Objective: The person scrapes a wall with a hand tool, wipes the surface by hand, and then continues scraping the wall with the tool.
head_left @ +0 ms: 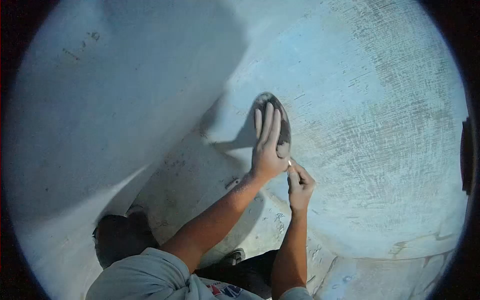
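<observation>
A dark oval piece [284, 131] with greyish, dusty patches stands up against the pale blue surface. I cannot make out what kind of thing it is. My left hand [268, 145] lies flat over its front, fingers stretched upward along it; the thumb is hardly visible. Just below, at the lower end of the oval piece, my right hand [300, 182] is closed in a pinch. A tiny bright white spot [289, 162] shows at its fingertips, too small to name. The two hands are almost touching.
The blue wall [360, 150] is densely scratched on the right. A smooth shaded wall [110, 90] rises on the left. Between them lies a dusty floor [182, 185] with crumbs. A dark rounded shape [125, 237] is at lower left, and a shoe [234, 256] at the bottom.
</observation>
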### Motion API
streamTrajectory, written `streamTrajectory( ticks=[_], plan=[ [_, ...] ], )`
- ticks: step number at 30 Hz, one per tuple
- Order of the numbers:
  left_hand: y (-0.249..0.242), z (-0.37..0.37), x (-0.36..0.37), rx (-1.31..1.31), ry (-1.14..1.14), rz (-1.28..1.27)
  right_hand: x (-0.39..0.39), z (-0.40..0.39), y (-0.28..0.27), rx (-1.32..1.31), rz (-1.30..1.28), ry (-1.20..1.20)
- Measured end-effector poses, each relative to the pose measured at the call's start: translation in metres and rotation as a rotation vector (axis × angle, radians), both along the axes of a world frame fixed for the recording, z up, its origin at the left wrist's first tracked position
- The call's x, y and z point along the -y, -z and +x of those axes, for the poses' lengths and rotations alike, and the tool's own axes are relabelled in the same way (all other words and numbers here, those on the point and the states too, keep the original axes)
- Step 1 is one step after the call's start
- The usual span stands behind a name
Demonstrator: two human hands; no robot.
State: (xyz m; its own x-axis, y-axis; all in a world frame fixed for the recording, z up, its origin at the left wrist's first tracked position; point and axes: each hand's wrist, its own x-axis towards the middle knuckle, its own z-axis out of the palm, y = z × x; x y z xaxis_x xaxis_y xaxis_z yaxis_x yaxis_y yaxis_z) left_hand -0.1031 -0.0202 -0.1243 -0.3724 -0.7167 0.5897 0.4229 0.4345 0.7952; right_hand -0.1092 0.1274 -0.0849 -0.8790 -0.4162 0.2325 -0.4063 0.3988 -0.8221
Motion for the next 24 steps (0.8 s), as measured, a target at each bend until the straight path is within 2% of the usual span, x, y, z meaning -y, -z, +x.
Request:
streamTrajectory(
  ticks=[3,4,7,8,9,11,12,13,16,18,19,21,23,24],
  plan=[
    [-0.003,0.007,0.052,-0.071,-0.042,-0.044,0.046,0.030,-0.010,-0.137,0.021,0.027],
    [0.004,0.007,0.055,-0.103,0.001,-0.034,0.045,0.032,-0.012,-0.093,0.054,0.038],
    [-0.003,0.002,0.026,0.004,-0.050,-0.011,0.014,0.010,0.004,-0.219,-0.072,-0.087],
    [-0.003,0.001,0.013,-0.021,-0.044,0.015,0.003,0.006,-0.002,-0.051,-0.027,-0.033],
    [-0.001,0.002,0.004,0.002,-0.008,0.034,0.001,0.005,0.002,-0.049,-0.038,-0.051],
    [-0.010,0.011,0.023,0.028,-0.009,0.055,0.016,0.012,-0.007,-0.053,-0.052,-0.085],
    [-0.003,0.002,0.044,-0.029,-0.149,-0.026,0.035,0.021,0.003,-0.134,-0.046,-0.069],
    [-0.008,0.015,0.063,-0.039,-0.077,0.030,0.046,0.031,0.002,-0.168,-0.021,-0.052],
    [-0.007,0.014,0.057,-0.038,-0.028,0.016,0.047,0.043,-0.006,-0.280,-0.010,-0.053],
    [-0.005,0.006,0.027,0.003,-0.017,0.011,0.015,0.026,-0.011,-0.243,0.005,-0.074],
    [-0.011,0.011,0.010,-0.003,0.071,0.070,0.008,0.018,-0.017,-0.232,0.012,-0.093],
    [-0.007,0.008,0.015,-0.014,0.077,0.061,0.003,0.013,-0.007,-0.202,0.043,-0.070],
    [-0.006,0.010,0.046,-0.073,-0.040,-0.008,0.038,0.028,-0.004,-0.212,0.072,-0.022],
    [-0.002,0.011,0.065,-0.124,-0.060,-0.026,0.059,0.045,-0.010,-0.343,0.105,-0.039]
  ],
)
